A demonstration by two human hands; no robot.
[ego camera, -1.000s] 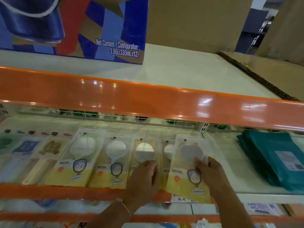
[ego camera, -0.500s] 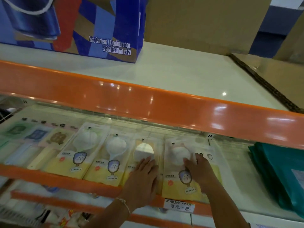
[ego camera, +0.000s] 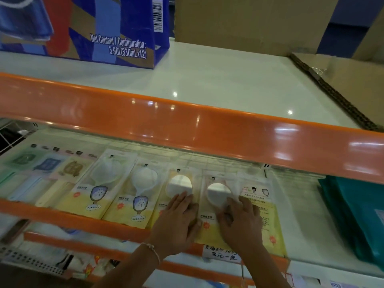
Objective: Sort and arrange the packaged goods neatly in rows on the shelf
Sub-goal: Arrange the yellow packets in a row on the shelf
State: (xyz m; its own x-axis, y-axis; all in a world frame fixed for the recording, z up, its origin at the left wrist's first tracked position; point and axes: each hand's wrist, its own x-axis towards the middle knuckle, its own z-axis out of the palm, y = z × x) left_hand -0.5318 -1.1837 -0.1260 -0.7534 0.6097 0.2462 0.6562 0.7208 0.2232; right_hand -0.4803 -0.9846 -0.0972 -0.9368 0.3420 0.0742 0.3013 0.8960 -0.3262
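A person's two hands press flat on packets lined up along the front edge of a white shelf (ego camera: 295,196) trimmed with an orange lip. The left hand (ego camera: 178,223), a thin bracelet (ego camera: 152,249) on its wrist, lies with straight fingers on a yellow mirror packet (ego camera: 178,183). The right hand (ego camera: 242,223) rests with spread, relaxed fingers across the next mirror packet (ego camera: 216,190) and the edge of a yellow packet with printed text (ego camera: 260,196) just beside it; neither hand grips anything. To the left, two more clear packets (ego camera: 116,183) lie in the same row, then pastel packets (ego camera: 47,169) toward the shelf's left end. A stack of teal packages (ego camera: 353,215) sits well apart at the right edge. A handwritten price label (ego camera: 222,253) hangs on the front lip below the right hand. On the upper shelf (ego camera: 207,88) stand a blue drinks carton (ego camera: 93,28) and plain cardboard boxes (ego camera: 249,23).
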